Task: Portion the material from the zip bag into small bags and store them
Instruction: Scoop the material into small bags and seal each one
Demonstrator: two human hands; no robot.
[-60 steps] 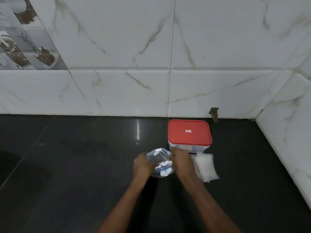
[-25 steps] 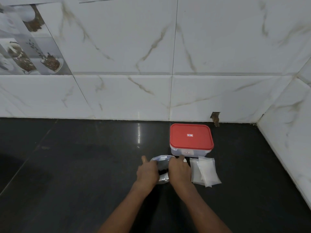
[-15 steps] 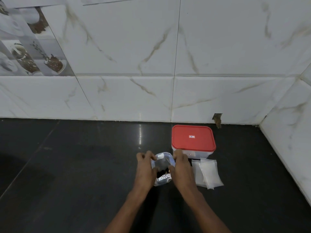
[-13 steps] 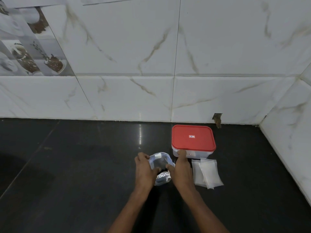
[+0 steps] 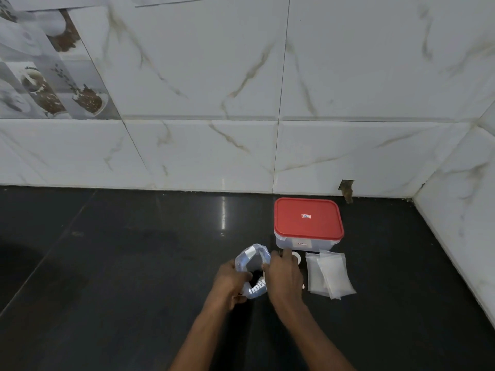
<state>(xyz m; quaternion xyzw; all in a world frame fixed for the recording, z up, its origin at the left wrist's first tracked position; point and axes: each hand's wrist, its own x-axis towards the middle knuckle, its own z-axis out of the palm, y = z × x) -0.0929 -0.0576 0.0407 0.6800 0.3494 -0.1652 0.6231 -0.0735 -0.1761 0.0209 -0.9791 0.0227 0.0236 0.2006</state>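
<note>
Change from earlier frames: the zip bag [image 5: 253, 271] was a crumpled bundle squeezed between both hands; its mouth is now spread into a wide loop with a dark hollow showing inside. The small bags and the box lie as before.
Zip bag: low centre of the frame, on the counter, just left of the box; clear, glossy, creased plastic with white printed lettering near its lower edge. Contents look dark, but what they are cannot be told.
Left hand [image 5: 229, 283]: fingers curled shut on the left and lower side of the zip bag, pinching the plastic.
Right hand [image 5: 285, 277]: closed on the right edge of the bag's mouth, thumb toward the opening, one finger stretched up toward the box.
Box [image 5: 308, 223]: right of centre, near the wall; rounded rectangle, translucent walls, smooth red lid [image 5: 308, 218] pressed on, small label in its middle. Contents hidden.
Small bags [image 5: 329, 275]: a loose overlapping pile of flat, clear, slightly frosted pouches, just right of the right hand, touching the box's near side; they look empty.
White round thing [image 5: 296, 257]: small, between the right hand and the small bags; too hidden to name.
Counter [image 5: 134, 263]: black, polished, reflective stone.
Wall [image 5: 214, 89]: white glossy marble-look tiles with tan veins; printed picture tiles at upper left.
</note>
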